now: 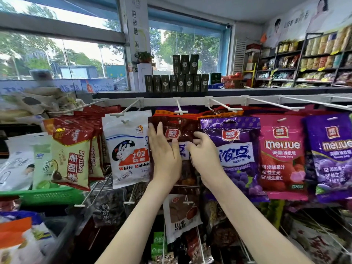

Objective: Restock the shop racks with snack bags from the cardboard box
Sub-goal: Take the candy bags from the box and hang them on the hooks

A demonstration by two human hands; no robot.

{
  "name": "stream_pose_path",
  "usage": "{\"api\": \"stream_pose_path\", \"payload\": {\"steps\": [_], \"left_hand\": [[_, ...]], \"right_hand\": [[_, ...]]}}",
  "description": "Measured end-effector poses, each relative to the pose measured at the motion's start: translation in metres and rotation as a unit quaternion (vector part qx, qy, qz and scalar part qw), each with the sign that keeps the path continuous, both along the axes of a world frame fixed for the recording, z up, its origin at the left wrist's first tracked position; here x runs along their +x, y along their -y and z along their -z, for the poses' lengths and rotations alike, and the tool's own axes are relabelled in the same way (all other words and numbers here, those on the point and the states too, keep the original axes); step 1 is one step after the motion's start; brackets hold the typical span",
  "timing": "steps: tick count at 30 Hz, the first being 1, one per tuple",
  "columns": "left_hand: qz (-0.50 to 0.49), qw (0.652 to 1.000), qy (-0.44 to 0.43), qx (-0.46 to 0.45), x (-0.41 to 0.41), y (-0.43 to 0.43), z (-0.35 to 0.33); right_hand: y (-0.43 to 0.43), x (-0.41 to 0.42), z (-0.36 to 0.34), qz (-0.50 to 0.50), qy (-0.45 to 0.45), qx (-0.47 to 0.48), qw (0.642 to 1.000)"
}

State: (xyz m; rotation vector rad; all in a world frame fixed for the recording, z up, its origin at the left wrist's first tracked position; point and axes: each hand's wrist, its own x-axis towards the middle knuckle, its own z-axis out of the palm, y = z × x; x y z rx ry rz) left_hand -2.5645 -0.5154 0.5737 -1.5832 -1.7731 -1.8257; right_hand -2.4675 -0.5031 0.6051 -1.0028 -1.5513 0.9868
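My left hand (164,155) lies flat, fingers straight, on the dark red snack bag (177,128). It's up on the rack (190,101) btwn the White Rabbit bag (129,149) & purple bag (234,149). My right hand (204,157) curls & pinches its right side. Prob light, soft, slippy, so hold near the top.

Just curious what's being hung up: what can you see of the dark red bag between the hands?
The dark red bag is glossy plastic with a red badge near its top and a white band lower down. It hangs upright at a white hook. The left hand lies flat on it; the right hand pinches its right edge.
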Motion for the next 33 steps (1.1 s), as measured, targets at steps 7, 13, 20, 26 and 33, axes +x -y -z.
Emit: {"api": "stream_pose_path", "payload": {"steps": [7, 13, 20, 26, 33], "left_hand": [[-0.057, 0.997, -0.055, -0.020, 0.008, 0.002, -0.001], [-0.151, 0.973, -0.157, -0.070, 0.019, -0.004, 0.012], [-0.166, 0.937, -0.306, -0.031, 0.004, -0.001, 0.019], [-0.172, 0.914, -0.365, -0.039, 0.002, -0.007, 0.028], [-0.158, 0.929, -0.335, -0.016, 0.000, -0.011, 0.028]], "right_hand": [[0.001, 0.003, -0.005, 0.010, -0.007, 0.064, 0.998], [0.013, 0.018, -0.003, 0.043, 0.129, 0.223, 0.965], [0.006, 0.057, 0.014, 0.156, 0.182, 0.423, 0.874], [-0.020, 0.066, 0.037, 0.229, 0.429, 0.404, 0.775], [-0.029, 0.059, 0.043, 0.275, 0.450, 0.420, 0.738]]}}
